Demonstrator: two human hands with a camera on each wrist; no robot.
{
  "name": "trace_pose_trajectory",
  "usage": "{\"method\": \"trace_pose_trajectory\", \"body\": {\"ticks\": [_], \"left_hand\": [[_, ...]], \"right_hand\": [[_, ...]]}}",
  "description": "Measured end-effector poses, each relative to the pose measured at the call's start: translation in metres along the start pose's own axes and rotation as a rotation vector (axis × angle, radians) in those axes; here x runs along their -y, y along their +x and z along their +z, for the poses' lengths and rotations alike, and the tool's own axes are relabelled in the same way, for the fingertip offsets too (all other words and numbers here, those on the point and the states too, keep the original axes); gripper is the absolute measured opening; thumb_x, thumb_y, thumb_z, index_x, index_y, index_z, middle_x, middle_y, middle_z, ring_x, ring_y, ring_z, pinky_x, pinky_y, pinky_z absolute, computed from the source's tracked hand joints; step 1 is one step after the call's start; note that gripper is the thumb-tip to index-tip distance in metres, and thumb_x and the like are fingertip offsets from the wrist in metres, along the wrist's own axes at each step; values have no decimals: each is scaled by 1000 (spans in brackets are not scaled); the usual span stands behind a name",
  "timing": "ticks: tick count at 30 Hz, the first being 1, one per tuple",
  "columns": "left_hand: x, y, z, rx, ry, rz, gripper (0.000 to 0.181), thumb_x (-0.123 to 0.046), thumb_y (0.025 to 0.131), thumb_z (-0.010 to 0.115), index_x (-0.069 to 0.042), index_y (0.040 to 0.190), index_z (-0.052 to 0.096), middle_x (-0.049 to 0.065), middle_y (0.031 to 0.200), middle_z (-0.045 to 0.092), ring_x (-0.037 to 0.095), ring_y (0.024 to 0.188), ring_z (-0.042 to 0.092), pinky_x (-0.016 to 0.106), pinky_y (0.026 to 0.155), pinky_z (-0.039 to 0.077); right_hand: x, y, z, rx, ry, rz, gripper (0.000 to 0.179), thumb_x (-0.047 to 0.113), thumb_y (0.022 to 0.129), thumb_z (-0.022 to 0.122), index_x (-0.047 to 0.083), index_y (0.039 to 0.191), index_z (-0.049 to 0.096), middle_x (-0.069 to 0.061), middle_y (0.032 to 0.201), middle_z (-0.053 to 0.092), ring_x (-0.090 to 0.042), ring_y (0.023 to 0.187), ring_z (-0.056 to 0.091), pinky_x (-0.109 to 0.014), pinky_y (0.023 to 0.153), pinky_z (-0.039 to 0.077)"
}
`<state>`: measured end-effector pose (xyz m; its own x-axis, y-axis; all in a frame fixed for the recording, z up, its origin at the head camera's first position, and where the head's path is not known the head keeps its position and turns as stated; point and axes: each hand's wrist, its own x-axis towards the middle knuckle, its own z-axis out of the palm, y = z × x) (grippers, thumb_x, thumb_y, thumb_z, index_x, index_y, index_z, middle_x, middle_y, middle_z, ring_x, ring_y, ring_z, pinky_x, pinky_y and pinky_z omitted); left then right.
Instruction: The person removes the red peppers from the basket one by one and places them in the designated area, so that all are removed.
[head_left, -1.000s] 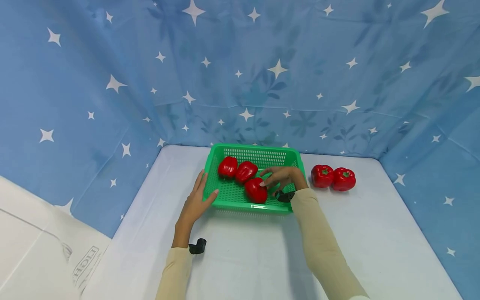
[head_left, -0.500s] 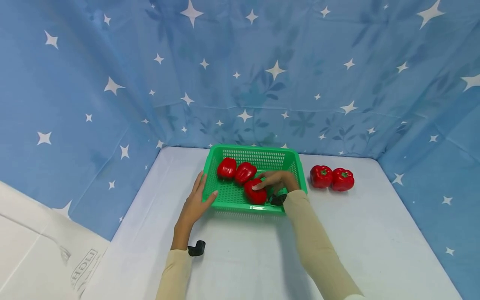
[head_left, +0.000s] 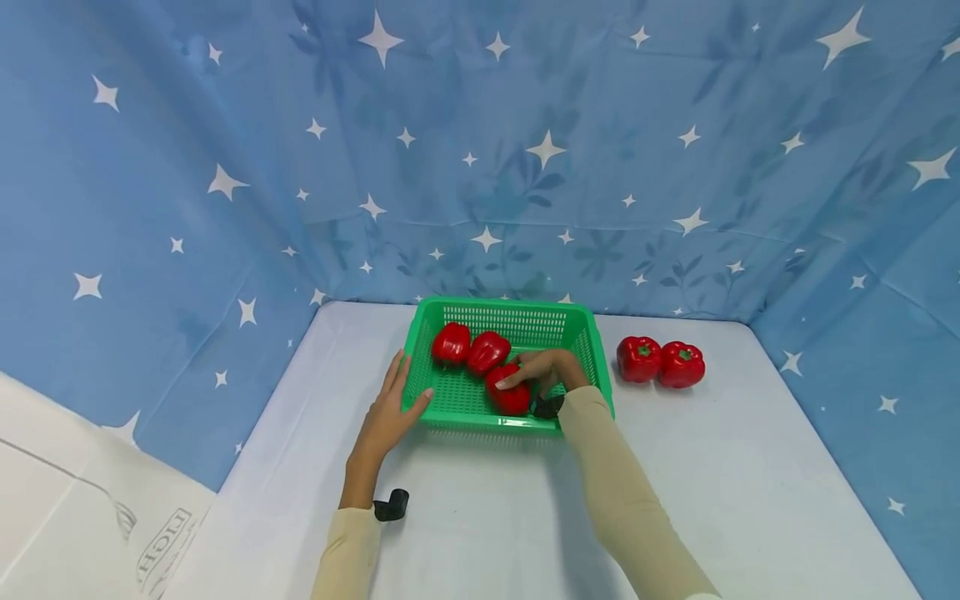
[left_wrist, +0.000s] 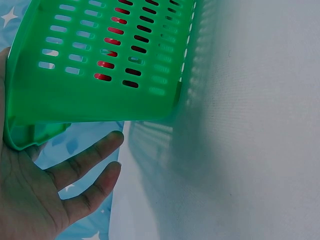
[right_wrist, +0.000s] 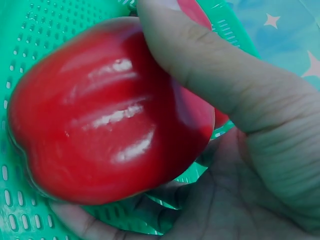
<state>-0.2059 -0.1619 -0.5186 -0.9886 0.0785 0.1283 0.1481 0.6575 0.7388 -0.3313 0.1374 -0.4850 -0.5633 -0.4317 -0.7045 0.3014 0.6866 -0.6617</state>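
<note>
A red bell pepper (head_left: pixel 507 400) lies near the front of the green plastic basket (head_left: pixel 517 305), and my right hand (head_left: pixel 543 367) grips it. Close up in the right wrist view, the thumb is over the glossy pepper (right_wrist: pixel 110 120) and fingers curl under it. Two more red bell peppers, one at the left (head_left: pixel 452 344) and one beside it (head_left: pixel 488 353), sit in the basket. My left hand (head_left: pixel 386 417) rests at the basket's left front corner. In the left wrist view, its extended fingers (left_wrist: pixel 92 157) are outside the basket wall (left_wrist: pixel 90 102).
Two red bell peppers, one nearer (head_left: pixel 638 359) and one farther right (head_left: pixel 681 365), stand on the white table (head_left: pixel 480 517) to the basket's right. A blue star-patterned curtain (head_left: pixel 450 167) hangs behind and at the sides.
My right hand has moved left onto the front pepper and taken hold of it. The left hand has stayed at the basket's corner.
</note>
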Motion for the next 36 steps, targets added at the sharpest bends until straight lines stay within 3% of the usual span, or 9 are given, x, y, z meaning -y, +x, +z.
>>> {"method": "trace_pose_trajectory", "body": {"ticks": [11,21,27,36], "left_hand": [[-3,0,-2,-1,-18,14,83,-59,94,52,-22,159,15,-7,166,3,37,148,24,68,106,33],[-1,-3,1,6,-14,-6,83,-60,94,52,-24,159,14,-11,165,2,36,148,24,67,106,33],[0,-3,1,-8,2,14,83,-59,94,52,-22,158,15,-6,166,4,36,148,25,67,106,34],[-1,-1,0,-10,-9,23,83,-59,94,52,-21,159,15,-2,166,5,36,148,24,68,106,33]], "right_hand": [[1,1,0,5,19,6,106,40,80,78,4,155,12,-17,154,29,-37,141,30,-61,106,39],[-5,-6,1,-2,9,-14,97,38,82,77,3,152,19,-17,150,33,-38,138,33,-59,104,42],[-6,-12,-4,-20,30,-18,89,38,81,78,4,146,27,-16,144,40,-36,131,41,-52,94,52],[-4,-24,-10,-59,31,-32,88,35,80,79,4,145,28,-17,142,41,-36,131,40,-51,93,53]]}}
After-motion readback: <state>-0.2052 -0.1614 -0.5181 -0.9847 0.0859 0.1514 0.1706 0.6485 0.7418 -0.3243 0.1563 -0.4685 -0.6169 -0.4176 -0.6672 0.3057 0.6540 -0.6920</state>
